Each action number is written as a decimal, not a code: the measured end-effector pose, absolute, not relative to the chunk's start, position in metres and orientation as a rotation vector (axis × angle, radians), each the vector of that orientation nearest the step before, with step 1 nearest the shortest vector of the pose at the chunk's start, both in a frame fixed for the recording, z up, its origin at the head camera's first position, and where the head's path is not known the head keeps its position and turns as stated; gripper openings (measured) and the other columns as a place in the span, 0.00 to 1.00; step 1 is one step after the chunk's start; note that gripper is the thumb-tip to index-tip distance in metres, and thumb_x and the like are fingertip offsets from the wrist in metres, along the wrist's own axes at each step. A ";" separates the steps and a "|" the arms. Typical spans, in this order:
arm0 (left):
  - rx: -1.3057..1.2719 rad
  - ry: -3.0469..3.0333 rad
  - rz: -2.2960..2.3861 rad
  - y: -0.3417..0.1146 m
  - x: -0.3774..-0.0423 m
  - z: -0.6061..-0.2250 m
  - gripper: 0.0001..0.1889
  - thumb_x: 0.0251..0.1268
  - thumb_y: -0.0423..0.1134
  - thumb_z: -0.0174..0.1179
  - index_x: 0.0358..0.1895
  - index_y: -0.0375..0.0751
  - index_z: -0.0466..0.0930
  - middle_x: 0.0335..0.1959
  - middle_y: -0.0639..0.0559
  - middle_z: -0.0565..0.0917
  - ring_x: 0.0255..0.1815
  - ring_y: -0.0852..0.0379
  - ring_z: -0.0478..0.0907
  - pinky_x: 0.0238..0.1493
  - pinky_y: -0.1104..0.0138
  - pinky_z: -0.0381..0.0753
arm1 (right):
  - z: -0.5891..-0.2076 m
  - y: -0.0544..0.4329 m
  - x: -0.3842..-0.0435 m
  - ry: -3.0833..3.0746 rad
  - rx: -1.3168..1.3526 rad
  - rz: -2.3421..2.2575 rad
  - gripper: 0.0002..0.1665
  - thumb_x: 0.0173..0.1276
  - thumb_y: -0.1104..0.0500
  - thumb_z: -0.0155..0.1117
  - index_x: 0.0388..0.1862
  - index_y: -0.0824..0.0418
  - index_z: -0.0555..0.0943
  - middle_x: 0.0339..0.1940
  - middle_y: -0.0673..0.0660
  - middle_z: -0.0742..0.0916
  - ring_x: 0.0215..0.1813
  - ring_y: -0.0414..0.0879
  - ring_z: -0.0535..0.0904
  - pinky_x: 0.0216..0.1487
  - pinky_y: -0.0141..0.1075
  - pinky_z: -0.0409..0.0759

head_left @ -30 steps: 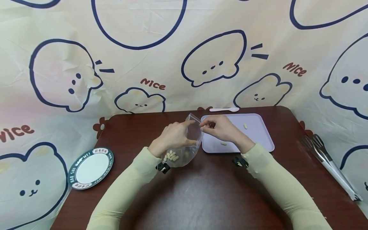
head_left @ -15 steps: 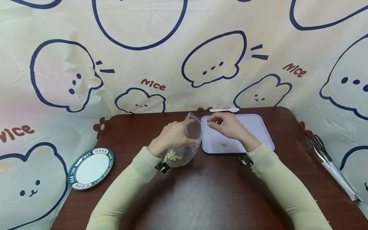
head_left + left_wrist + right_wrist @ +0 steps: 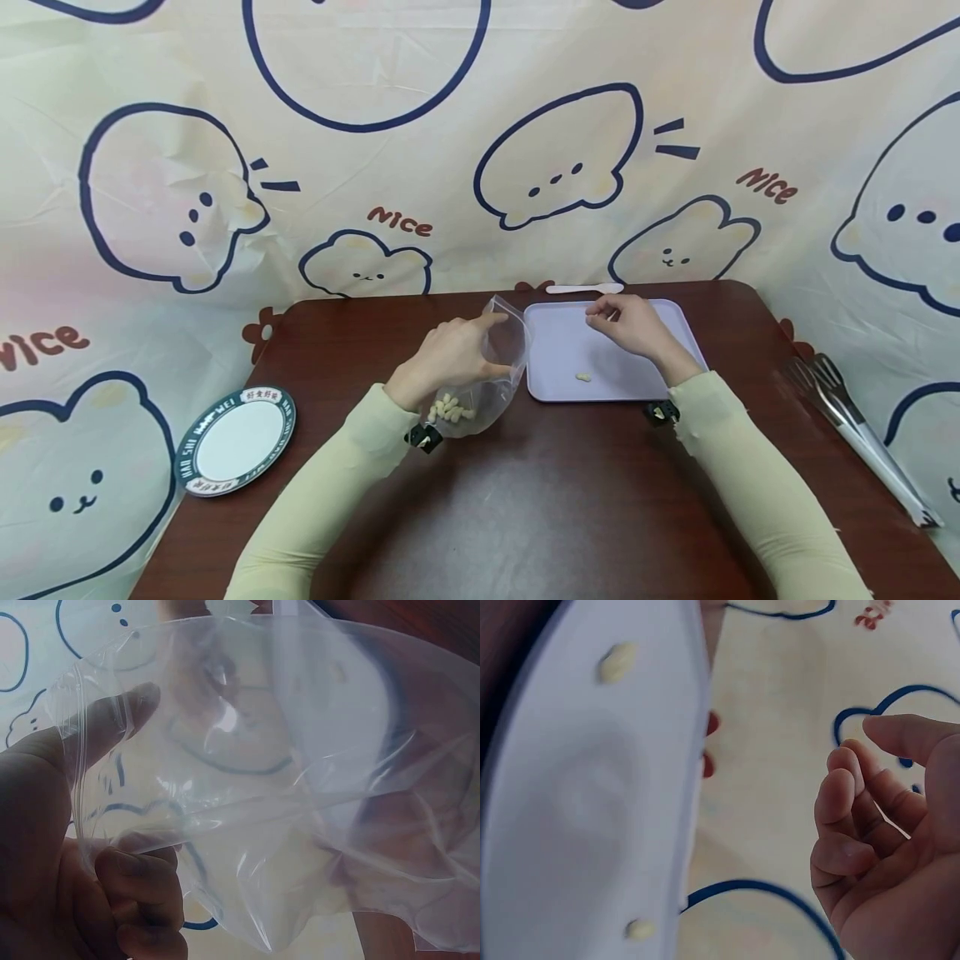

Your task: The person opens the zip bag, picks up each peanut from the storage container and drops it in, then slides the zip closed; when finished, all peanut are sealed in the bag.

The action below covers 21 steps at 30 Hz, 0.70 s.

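My left hand (image 3: pixel 453 354) grips a clear zip-lock bag (image 3: pixel 498 400) near its mouth, which is spread apart. In the left wrist view, the thumb shows through the film of the bag (image 3: pixel 247 802) and the other fingers curl at its edge. Several pale yellow, peanut-like pieces (image 3: pixel 450 408) lie in the bottom of the bag. My right hand (image 3: pixel 633 323) hovers above the lilac tray (image 3: pixel 555 342), fingers loosely bent, nothing between thumb and fingertips. One pale piece (image 3: pixel 583 377) rests near the tray's front edge. Two pieces, an upper one (image 3: pixel 618 661) and a lower one (image 3: pixel 639 929), show in the right wrist view.
A white plastic spoon (image 3: pixel 585 288) lies behind the tray at the table's back edge. To the left sits a green-rimmed plate (image 3: pixel 238 442). Metal tongs (image 3: pixel 862 437) lie along the right side of the brown table (image 3: pixel 510 517). A patterned cloth (image 3: pixel 450 167) hangs behind.
My right hand has moved away from the bag's mouth, rightward over the tray, and now covers the farther piece in the head view. The left hand keeps its place on the bag.
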<state>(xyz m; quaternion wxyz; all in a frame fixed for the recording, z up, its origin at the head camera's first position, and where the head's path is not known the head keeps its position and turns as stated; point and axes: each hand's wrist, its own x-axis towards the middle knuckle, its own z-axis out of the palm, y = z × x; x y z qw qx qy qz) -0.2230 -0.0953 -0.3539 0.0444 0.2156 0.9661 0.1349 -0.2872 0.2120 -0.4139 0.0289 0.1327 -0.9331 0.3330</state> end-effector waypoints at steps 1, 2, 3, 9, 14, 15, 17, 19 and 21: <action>0.659 2.949 0.413 -0.095 -0.223 -0.354 0.48 0.50 0.68 0.69 0.75 0.57 0.64 0.16 0.56 0.76 0.20 0.57 0.73 0.21 0.63 0.72 | -0.418 0.215 -0.289 -2.881 0.400 1.024 0.12 0.70 0.51 0.64 0.44 0.56 0.85 0.37 0.56 0.86 0.40 0.50 0.79 0.36 0.38 0.74; 0.661 2.948 0.411 -0.095 -0.223 -0.354 0.47 0.50 0.68 0.69 0.75 0.57 0.64 0.16 0.56 0.76 0.20 0.57 0.73 0.21 0.63 0.72 | -0.421 0.219 -0.291 -2.886 0.385 1.022 0.12 0.70 0.51 0.64 0.44 0.57 0.85 0.37 0.56 0.86 0.40 0.50 0.79 0.37 0.38 0.74; 0.661 2.946 0.411 -0.095 -0.223 -0.354 0.47 0.50 0.68 0.69 0.75 0.57 0.64 0.16 0.56 0.76 0.20 0.57 0.74 0.21 0.63 0.72 | -0.424 0.222 -0.293 -2.890 0.374 1.011 0.12 0.70 0.51 0.64 0.44 0.57 0.85 0.38 0.56 0.86 0.40 0.50 0.79 0.37 0.38 0.74; 0.659 2.952 0.415 -0.096 -0.223 -0.354 0.47 0.50 0.68 0.69 0.75 0.57 0.65 0.17 0.56 0.76 0.21 0.57 0.73 0.21 0.63 0.72 | -0.437 0.242 -0.300 -2.909 0.273 0.963 0.13 0.70 0.52 0.63 0.45 0.58 0.85 0.39 0.59 0.87 0.41 0.51 0.79 0.38 0.37 0.73; 0.659 2.952 0.417 -0.096 -0.223 -0.355 0.47 0.50 0.68 0.69 0.75 0.57 0.65 0.17 0.55 0.76 0.21 0.56 0.73 0.22 0.63 0.72 | -0.443 0.256 -0.302 -2.922 0.215 0.929 0.13 0.70 0.53 0.62 0.43 0.60 0.86 0.39 0.60 0.87 0.41 0.52 0.80 0.39 0.38 0.73; 0.659 2.954 0.413 -0.096 -0.223 -0.354 0.48 0.50 0.68 0.69 0.75 0.57 0.65 0.17 0.55 0.76 0.22 0.56 0.73 0.22 0.63 0.72 | -0.444 0.258 -0.303 -2.925 0.203 0.913 0.12 0.69 0.53 0.62 0.43 0.60 0.86 0.39 0.60 0.88 0.41 0.52 0.80 0.40 0.38 0.73; 0.661 2.958 0.407 -0.096 -0.223 -0.355 0.48 0.49 0.68 0.69 0.74 0.57 0.65 0.17 0.55 0.76 0.22 0.56 0.73 0.22 0.63 0.72 | -0.446 0.263 -0.303 -2.936 0.167 0.888 0.12 0.69 0.54 0.62 0.42 0.59 0.86 0.39 0.60 0.88 0.40 0.52 0.80 0.40 0.39 0.72; 0.660 2.962 0.405 -0.096 -0.223 -0.355 0.48 0.49 0.68 0.69 0.74 0.57 0.65 0.17 0.55 0.76 0.22 0.56 0.73 0.22 0.63 0.72 | -0.447 0.267 -0.304 -2.964 0.117 0.867 0.13 0.69 0.53 0.61 0.43 0.59 0.85 0.39 0.60 0.87 0.41 0.53 0.80 0.41 0.41 0.72; 0.660 2.959 0.408 -0.096 -0.223 -0.355 0.47 0.49 0.68 0.69 0.74 0.57 0.65 0.18 0.56 0.76 0.22 0.56 0.73 0.22 0.63 0.72 | -0.449 0.270 -0.304 -3.002 0.055 0.846 0.14 0.69 0.51 0.61 0.44 0.59 0.85 0.41 0.60 0.87 0.42 0.55 0.79 0.41 0.44 0.72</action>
